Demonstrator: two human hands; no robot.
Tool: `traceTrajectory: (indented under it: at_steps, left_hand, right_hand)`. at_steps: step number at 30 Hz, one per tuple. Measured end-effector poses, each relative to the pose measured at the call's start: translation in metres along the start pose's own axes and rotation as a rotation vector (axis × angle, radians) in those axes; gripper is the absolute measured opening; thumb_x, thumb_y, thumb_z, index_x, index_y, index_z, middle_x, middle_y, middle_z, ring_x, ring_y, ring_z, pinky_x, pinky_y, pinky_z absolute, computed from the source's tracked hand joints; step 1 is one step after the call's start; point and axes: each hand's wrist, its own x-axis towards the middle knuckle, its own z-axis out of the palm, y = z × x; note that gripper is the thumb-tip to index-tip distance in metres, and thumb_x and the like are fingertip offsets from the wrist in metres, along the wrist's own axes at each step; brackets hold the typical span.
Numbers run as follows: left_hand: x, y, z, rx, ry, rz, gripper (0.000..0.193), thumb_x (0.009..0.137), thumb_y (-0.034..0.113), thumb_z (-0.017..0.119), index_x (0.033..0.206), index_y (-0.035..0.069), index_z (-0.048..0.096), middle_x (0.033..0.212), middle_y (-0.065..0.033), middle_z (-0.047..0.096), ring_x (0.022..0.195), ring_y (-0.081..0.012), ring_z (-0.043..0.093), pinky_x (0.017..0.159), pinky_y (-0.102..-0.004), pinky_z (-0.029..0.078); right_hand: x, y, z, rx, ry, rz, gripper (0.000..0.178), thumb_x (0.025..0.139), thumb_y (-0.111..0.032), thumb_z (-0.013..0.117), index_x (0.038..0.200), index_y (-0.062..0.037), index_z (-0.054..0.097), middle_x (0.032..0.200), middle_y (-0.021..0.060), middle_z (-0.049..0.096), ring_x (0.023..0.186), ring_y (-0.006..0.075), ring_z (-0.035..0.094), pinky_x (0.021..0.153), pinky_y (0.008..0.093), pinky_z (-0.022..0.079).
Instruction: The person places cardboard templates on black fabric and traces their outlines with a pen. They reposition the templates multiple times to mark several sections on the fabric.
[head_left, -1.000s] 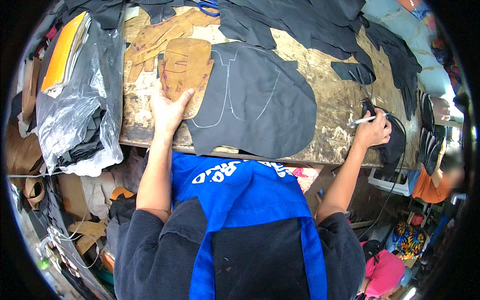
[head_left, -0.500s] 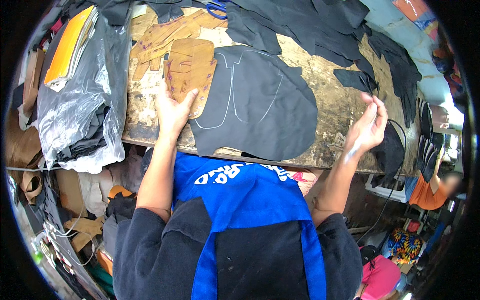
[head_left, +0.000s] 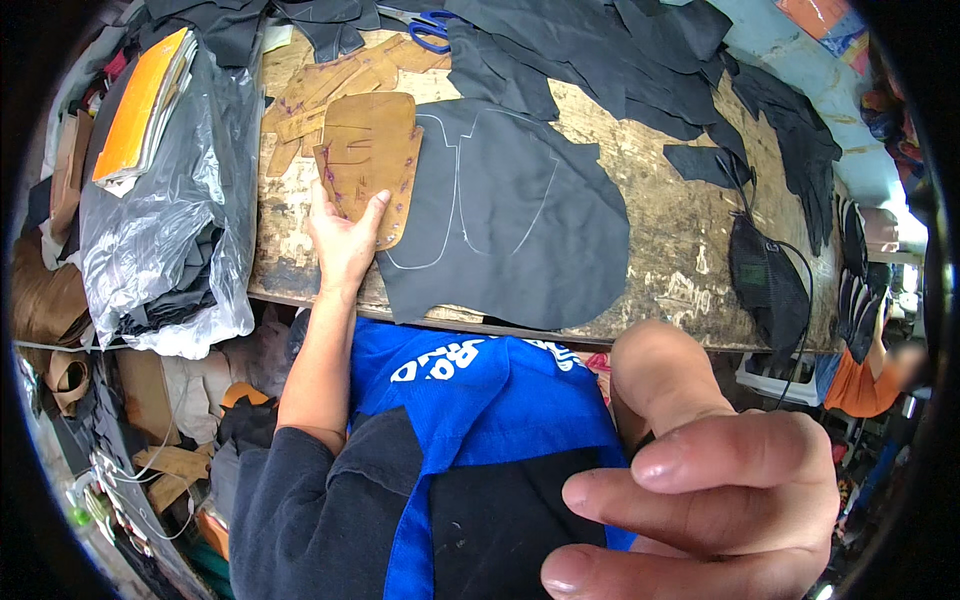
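My left hand [head_left: 342,245] grips the lower end of a brown shoe-pattern template [head_left: 372,160], its thumb on top. The template has slits and small purple marks along its edges, and lies over the left part of a dark grey sheet of material [head_left: 550,270]. White outlines are drawn on that sheet, curved shapes with notched corners. Raised very near the camera, my right hand [head_left: 730,470] looks large, its fingers curled loosely and apart. Nothing shows in it.
Brown templates [head_left: 330,85] lie behind, near blue-handled scissors [head_left: 428,30]. Dark material pieces [head_left: 620,60] cover the table's far side. A clear plastic bag [head_left: 160,250] and an orange-covered book [head_left: 145,105] are at left. A black mesh piece [head_left: 765,280] with a cord lies right.
My right hand has come from above the table's right side up close to the camera. My left hand keeps hold of the template, which appears slightly lower and farther left in view.
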Motion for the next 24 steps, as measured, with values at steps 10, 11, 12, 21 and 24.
traceTrajectory:
  at_steps: [10, 11, 12, 21, 24]
  left_hand:
    - [0.0, -0.001, -0.011, -0.109, 0.055, -0.065, 0.053, 0.074, -0.008, 0.069, 0.121, -0.002, 0.044, 0.113, -0.0149, 0.059, 0.101, -0.022, 0.06, 0.089, -0.0328, 0.049]
    - [0.001, -0.002, -0.011, -0.082, 0.057, -0.054, 0.053, 0.074, -0.007, 0.069, 0.12, -0.002, 0.045, 0.112, -0.015, 0.059, 0.1, -0.0218, 0.061, 0.088, -0.0326, 0.049]
    - [0.001, -0.002, -0.011, -0.057, 0.056, -0.043, 0.052, 0.074, -0.007, 0.069, 0.12, -0.002, 0.045, 0.112, -0.015, 0.06, 0.1, -0.0216, 0.061, 0.088, -0.0323, 0.049]
    - [0.001, -0.005, -0.009, -0.039, 0.056, -0.021, 0.052, 0.076, -0.007, 0.066, 0.122, -0.002, 0.044, 0.114, -0.0162, 0.058, 0.102, -0.0205, 0.059, 0.088, -0.0316, 0.049]
    - [0.003, -0.009, -0.01, -0.125, 0.04, -0.02, 0.054, 0.077, -0.008, 0.064, 0.125, -0.003, 0.042, 0.117, -0.0154, 0.056, 0.105, -0.0205, 0.057, 0.092, -0.032, 0.046]
  right_hand:
    - [-0.033, 0.092, 0.028, -0.265, 0.448, -0.251, 0.013, 0.08, -0.003, 0.064, 0.092, -0.0039, 0.058, 0.088, 0.0127, 0.067, 0.081, 0.0301, 0.066, 0.069, 0.0423, 0.053]
    - [-0.041, 0.096, 0.027, -0.261, 0.424, -0.301, 0.013, 0.08, -0.003, 0.063, 0.092, -0.0039, 0.059, 0.088, 0.0128, 0.067, 0.081, 0.0307, 0.066, 0.07, 0.043, 0.053]
    - [-0.05, 0.099, 0.026, -0.288, 0.388, -0.225, 0.013, 0.079, -0.001, 0.062, 0.091, -0.0038, 0.059, 0.088, 0.0132, 0.067, 0.08, 0.0313, 0.066, 0.069, 0.0427, 0.053]
    - [-0.103, 0.2, 0.051, -0.835, 0.281, 0.762, 0.07, 0.057, -0.036, 0.085, 0.112, -0.0011, 0.059, 0.095, 0.0172, 0.064, 0.085, 0.0339, 0.06, 0.079, 0.0421, 0.046]
    - [-0.113, 0.217, 0.045, -0.672, 0.286, 0.925, 0.068, 0.056, -0.029, 0.087, 0.11, 0.0013, 0.06, 0.084, 0.0142, 0.064, 0.072, 0.0252, 0.061, 0.067, 0.0362, 0.048]
